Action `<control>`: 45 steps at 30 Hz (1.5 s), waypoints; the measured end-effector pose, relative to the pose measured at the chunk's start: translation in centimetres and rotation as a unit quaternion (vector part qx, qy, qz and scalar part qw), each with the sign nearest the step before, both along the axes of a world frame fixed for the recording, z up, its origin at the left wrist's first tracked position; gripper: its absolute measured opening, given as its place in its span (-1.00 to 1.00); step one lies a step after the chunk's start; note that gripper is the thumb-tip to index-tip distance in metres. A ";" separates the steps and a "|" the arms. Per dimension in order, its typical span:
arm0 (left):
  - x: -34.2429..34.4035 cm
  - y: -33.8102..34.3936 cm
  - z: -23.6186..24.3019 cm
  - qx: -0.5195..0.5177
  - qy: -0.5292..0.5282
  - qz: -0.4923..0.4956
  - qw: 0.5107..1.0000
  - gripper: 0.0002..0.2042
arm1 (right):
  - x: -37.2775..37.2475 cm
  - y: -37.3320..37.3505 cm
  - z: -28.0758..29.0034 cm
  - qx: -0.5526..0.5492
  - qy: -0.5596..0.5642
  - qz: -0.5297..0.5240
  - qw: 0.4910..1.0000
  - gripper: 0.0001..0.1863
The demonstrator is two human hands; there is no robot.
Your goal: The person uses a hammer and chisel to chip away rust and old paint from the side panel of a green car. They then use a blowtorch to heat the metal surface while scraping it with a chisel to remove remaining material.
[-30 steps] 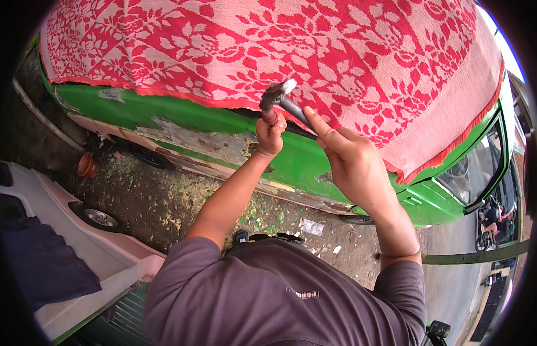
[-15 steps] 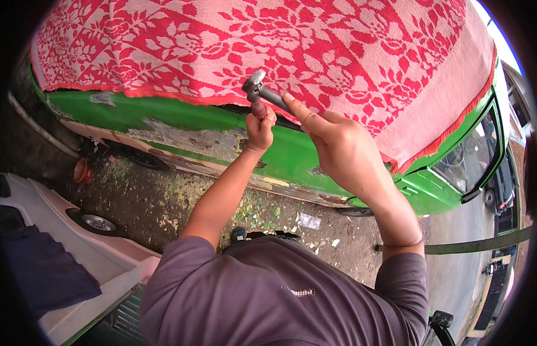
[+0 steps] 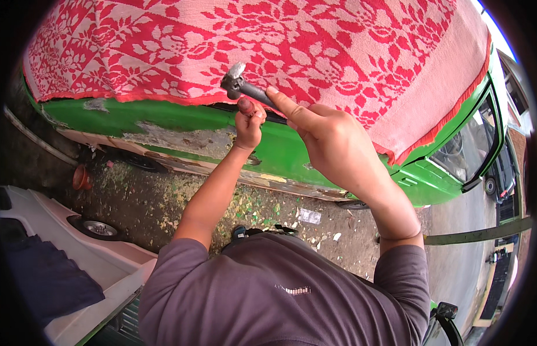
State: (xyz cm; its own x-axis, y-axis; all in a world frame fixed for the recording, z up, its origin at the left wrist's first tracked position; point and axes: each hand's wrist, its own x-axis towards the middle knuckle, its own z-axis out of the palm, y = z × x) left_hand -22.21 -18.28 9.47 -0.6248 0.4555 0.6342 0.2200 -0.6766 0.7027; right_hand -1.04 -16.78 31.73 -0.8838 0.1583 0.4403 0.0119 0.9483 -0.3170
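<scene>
My left hand (image 3: pixel 249 126) is closed around a short tool with a red, rounded top (image 3: pixel 245 106), held against the upper edge of a green vehicle's patchy side (image 3: pixel 288 150), just below a red-and-pink floral cloth (image 3: pixel 314 52) draped over it. My right hand (image 3: pixel 332 138) grips a hammer (image 3: pixel 249 90) by its dark handle, forefinger stretched along it. The hammer head is just above and left of the red tool top, with a small gap showing. The lower end of the left-hand tool is hidden by my hand.
A pale pink vehicle body (image 3: pixel 124 259) with dark cloth (image 3: pixel 43 271) on it stands behind me at left. A reddish pot (image 3: pixel 81 178) sits on the littered ground. A green rail (image 3: pixel 476 235) crosses at right, beside a road with a dark car (image 3: pixel 499 173).
The view has shifted, with both hands appearing farther up and left. The hammer head has lifted away from the red tool top. The riders on a motorbike at right are no longer seen.
</scene>
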 end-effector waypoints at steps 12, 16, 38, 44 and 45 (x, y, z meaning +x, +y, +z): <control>-1.5 0.8 -0.1 -0.038 0.000 -0.057 0.998 -0.89 | -1.5 1.5 -0.2 -0.018 0.010 -0.032 0.999 -0.42; -1.4 1.3 0.4 -0.059 -0.023 -0.079 0.995 -0.92 | -1.4 1.9 -0.7 -0.010 0.029 -0.034 0.999 -0.45; -2.0 1.5 0.3 -0.043 -0.054 -0.099 0.993 -0.86 | -2.4 2.9 -1.5 -0.077 0.064 -0.053 0.994 -0.46; -1.9 1.0 0.3 -0.018 -0.050 -0.087 0.995 -0.85 | -1.1 4.0 -1.9 -0.141 0.100 -0.060 0.983 -0.53; -1.5 0.5 0.2 0.002 -0.076 -0.078 0.994 -0.85 | -0.5 3.9 -2.2 -0.168 0.124 -0.057 0.976 -0.53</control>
State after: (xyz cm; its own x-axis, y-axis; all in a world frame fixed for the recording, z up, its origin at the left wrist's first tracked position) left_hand -23.72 -17.74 9.69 -0.6346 0.5521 0.5408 0.0037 -0.6976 0.7165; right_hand -1.50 -12.90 29.50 -0.7244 0.4219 0.5452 -0.0047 0.7878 -0.6159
